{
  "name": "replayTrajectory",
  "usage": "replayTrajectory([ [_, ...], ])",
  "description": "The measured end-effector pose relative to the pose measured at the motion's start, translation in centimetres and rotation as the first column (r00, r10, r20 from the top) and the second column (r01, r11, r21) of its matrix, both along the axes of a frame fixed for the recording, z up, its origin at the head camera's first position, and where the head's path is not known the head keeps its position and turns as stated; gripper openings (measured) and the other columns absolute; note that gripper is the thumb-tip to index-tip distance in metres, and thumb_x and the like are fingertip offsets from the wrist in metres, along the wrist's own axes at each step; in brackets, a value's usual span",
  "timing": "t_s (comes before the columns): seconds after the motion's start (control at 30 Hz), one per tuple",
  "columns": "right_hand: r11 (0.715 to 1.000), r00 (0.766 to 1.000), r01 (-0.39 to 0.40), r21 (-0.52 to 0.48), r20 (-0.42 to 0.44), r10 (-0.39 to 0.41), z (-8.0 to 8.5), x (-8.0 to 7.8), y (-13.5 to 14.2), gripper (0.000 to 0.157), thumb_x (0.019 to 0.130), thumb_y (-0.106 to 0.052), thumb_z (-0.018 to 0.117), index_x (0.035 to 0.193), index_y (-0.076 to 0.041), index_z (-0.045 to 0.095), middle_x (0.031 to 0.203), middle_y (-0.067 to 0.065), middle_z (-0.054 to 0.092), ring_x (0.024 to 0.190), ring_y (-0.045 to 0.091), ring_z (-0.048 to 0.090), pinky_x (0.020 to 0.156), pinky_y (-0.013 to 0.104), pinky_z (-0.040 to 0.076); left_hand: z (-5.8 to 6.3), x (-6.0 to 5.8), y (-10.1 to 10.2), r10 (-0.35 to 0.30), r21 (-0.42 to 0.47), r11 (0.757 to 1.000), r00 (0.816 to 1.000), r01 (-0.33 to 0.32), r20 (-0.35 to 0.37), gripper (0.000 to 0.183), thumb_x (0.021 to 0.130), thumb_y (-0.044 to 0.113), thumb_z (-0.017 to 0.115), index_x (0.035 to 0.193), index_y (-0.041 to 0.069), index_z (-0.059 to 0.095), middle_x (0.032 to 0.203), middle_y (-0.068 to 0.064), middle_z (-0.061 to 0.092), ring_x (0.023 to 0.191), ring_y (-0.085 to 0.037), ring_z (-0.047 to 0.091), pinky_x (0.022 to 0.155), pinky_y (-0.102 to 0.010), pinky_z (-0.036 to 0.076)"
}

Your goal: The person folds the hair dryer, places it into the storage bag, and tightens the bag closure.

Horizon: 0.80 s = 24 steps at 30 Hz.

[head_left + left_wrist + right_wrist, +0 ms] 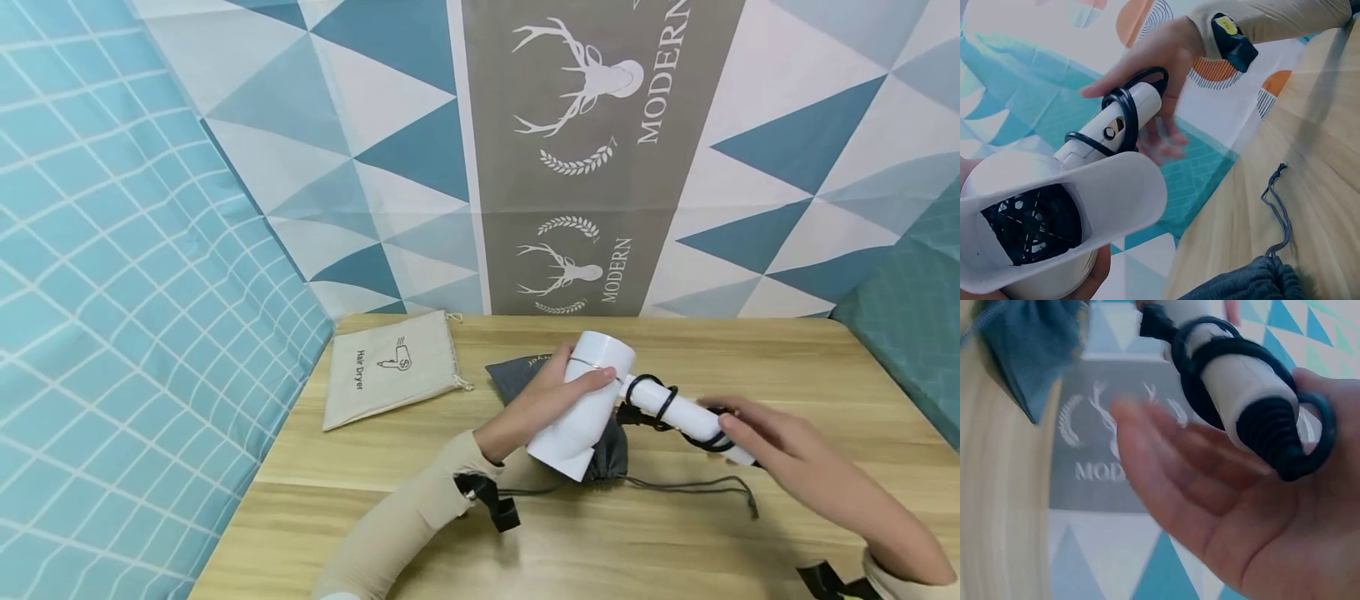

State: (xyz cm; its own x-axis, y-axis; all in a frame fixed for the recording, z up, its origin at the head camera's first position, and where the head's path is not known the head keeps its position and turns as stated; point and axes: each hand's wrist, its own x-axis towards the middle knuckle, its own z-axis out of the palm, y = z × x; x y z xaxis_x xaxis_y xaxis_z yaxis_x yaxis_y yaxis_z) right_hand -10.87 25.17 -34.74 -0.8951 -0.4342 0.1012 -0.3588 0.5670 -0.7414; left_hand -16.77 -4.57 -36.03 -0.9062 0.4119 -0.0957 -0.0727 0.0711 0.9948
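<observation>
A white hair dryer is held above the table, its handle pointing right. My left hand grips the barrel, with the thumb across its upper side. A black cord is wound around the handle. At the handle's end is my right hand; in the right wrist view its fingers extend loosely beneath the handle, not wrapped around it. The left wrist view shows the nozzle close up, with a dark grille inside. Beneath the dryer lies a dark grey drawstring bag, partly hidden.
A beige pouch marked "Hair Dryer" lies at the back left of the wooden table. The grey bag's drawstring trails to the right. Patterned cloth hangs behind the table, and blue checked cloth on the left.
</observation>
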Motion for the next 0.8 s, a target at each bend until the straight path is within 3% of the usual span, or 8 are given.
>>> replayTrajectory([
  [0.13, 1.000, 0.997, -0.004, 0.027, 0.079, 0.001, -0.1, 1.4, -1.6, 0.033, 0.109, -0.020, 0.043, 0.139, -0.007, 0.047, 0.083, -0.001, 0.064, 0.068, 0.011, 0.060, 0.054, 0.028, 0.050, -0.2, 1.4, -1.1, 0.008, 0.005, 1.000, 0.999, -0.008, -0.035, 0.058, 0.094, 0.041, 0.066, 0.138, 0.016, 0.039, 0.104, -0.008, 0.061, 0.077, -0.020, 0.067, 0.059, -0.041, 0.058],
  [0.3, 0.999, 1.000, -0.010, 0.050, 0.029, 0.009, 0.5, 2.9, -3.9, 0.025, 0.106, -0.021, 0.050, 0.130, -0.014, 0.049, 0.070, -0.007, 0.055, 0.058, 0.008, 0.054, 0.052, 0.026, 0.044, 0.4, 3.3, -2.0, -0.015, 0.014, 1.000, 0.997, 0.016, -0.074, 0.057, 0.094, 0.041, 0.067, 0.136, 0.017, 0.038, 0.101, -0.008, 0.061, 0.075, -0.019, 0.068, 0.058, -0.041, 0.058],
  [0.4, 0.999, 0.999, -0.028, 0.035, 0.033, 0.027, 1.0, 3.0, -4.9, 0.025, 0.105, -0.021, 0.052, 0.129, -0.017, 0.049, 0.061, -0.009, 0.051, 0.050, 0.008, 0.052, 0.049, 0.026, 0.043, 1.2, 4.0, -2.5, -0.017, 0.001, 1.000, 0.990, 0.017, -0.142, 0.059, 0.094, 0.041, 0.067, 0.137, 0.016, 0.036, 0.100, -0.007, 0.061, 0.076, -0.017, 0.067, 0.059, -0.040, 0.058],
  [0.57, 0.994, 0.975, -0.113, -0.005, 0.193, 0.112, 1.9, 2.3, -6.1, 0.036, 0.104, -0.027, 0.055, 0.137, -0.015, 0.044, 0.070, 0.002, 0.055, 0.044, 0.012, 0.051, 0.043, 0.031, 0.046, 1.9, 4.8, -3.0, -0.032, -0.065, 0.998, 0.976, 0.018, -0.216, 0.062, 0.094, 0.039, 0.068, 0.141, 0.016, 0.034, 0.099, -0.004, 0.060, 0.075, -0.013, 0.067, 0.059, -0.036, 0.058],
  [0.67, 0.992, 0.956, -0.125, 0.023, 0.270, 0.114, 2.2, 1.9, -7.0, 0.045, 0.102, -0.034, 0.059, 0.139, -0.016, 0.042, 0.080, 0.007, 0.056, 0.044, 0.014, 0.051, 0.041, 0.033, 0.047, 2.1, 4.9, -3.5, -0.064, -0.094, 0.995, 0.972, 0.043, -0.225, 0.062, 0.094, 0.035, 0.069, 0.141, 0.015, 0.032, 0.098, -0.004, 0.060, 0.071, -0.014, 0.067, 0.056, -0.036, 0.058],
  [0.73, 0.992, 0.964, -0.108, 0.062, 0.250, 0.089, 2.3, 1.9, -7.7, 0.046, 0.100, -0.038, 0.061, 0.138, -0.019, 0.044, 0.085, 0.006, 0.057, 0.047, 0.012, 0.052, 0.042, 0.032, 0.047, 2.2, 4.8, -4.0, -0.064, -0.096, 0.994, 0.972, 0.043, -0.228, 0.060, 0.094, 0.033, 0.069, 0.138, 0.013, 0.034, 0.097, -0.005, 0.060, 0.070, -0.014, 0.067, 0.056, -0.036, 0.058],
  [0.8, 0.989, 0.984, -0.102, 0.106, 0.158, 0.085, 2.4, 2.2, -8.4, 0.044, 0.097, -0.040, 0.064, 0.134, -0.022, 0.048, 0.087, 0.001, 0.059, 0.056, 0.009, 0.054, 0.047, 0.029, 0.047, 2.4, 4.7, -4.5, -0.047, -0.064, 0.997, 0.974, 0.034, -0.224, 0.057, 0.093, 0.033, 0.069, 0.135, 0.013, 0.035, 0.097, -0.007, 0.061, 0.071, -0.015, 0.067, 0.058, -0.037, 0.058],
])
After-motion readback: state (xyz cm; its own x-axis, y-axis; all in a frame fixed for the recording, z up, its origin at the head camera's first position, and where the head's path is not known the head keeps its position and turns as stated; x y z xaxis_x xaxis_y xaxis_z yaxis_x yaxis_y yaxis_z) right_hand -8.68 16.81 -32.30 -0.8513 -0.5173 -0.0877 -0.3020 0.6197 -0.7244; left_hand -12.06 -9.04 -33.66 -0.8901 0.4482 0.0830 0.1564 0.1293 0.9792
